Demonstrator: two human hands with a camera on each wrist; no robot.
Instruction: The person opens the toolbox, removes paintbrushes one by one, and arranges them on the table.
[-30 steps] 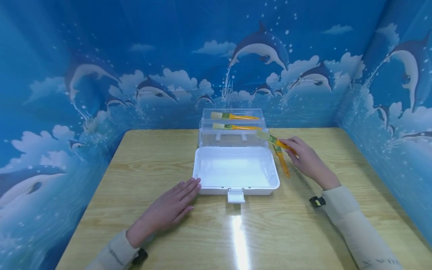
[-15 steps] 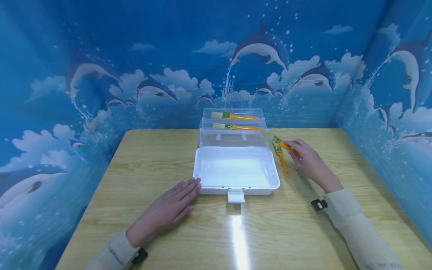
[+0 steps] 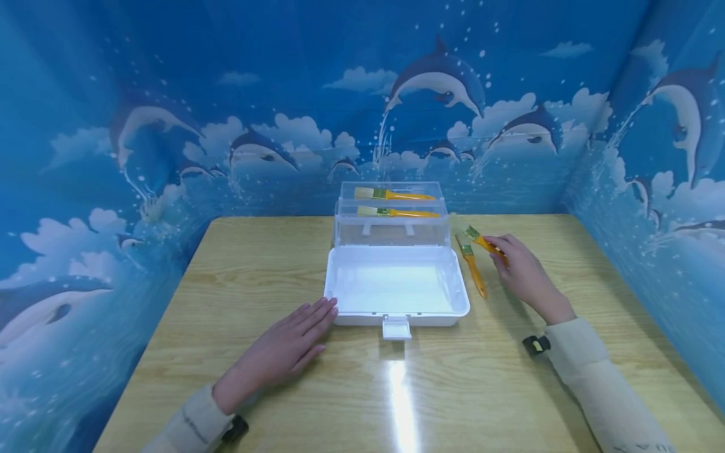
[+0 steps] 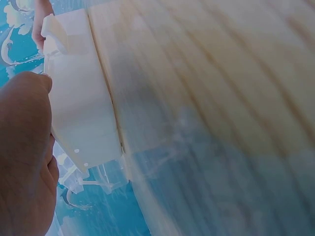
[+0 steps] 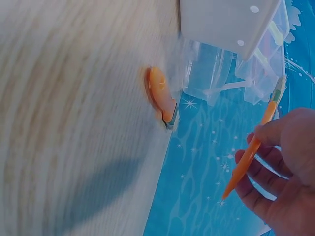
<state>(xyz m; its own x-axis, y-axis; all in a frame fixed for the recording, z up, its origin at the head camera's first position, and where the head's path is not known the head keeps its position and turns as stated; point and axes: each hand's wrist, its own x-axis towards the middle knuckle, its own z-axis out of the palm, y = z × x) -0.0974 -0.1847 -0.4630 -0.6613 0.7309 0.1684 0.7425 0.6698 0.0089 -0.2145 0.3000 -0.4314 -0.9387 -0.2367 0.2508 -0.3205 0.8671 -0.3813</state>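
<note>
My right hand (image 3: 522, 269) pinches the orange handle of a flat paintbrush (image 3: 478, 238) between thumb and fingers, to the right of the box; its pale bristles point up and left. In the right wrist view the held paintbrush (image 5: 256, 140) is off the table. Below it, a second paintbrush (image 3: 474, 272) lies on the table beside the box. My left hand (image 3: 283, 346) has its fingers straight, the tips touching the front left corner of the white plastic box (image 3: 396, 319). Two more paintbrushes, an upper one (image 3: 396, 195) and a lower one (image 3: 399, 213), lie in the clear trays.
The box's clear lid and trays (image 3: 348, 233) stand raised at the back. Its white latch (image 3: 396, 328) hangs open at the front. Under everything is a wooden table (image 3: 255, 264). A blue dolphin-print backdrop (image 3: 283, 94) rises behind the table and along the sides.
My right hand has drawn the paintbrush slightly right and down, away from the clear trays. The left hand and the box have stayed in place.
</note>
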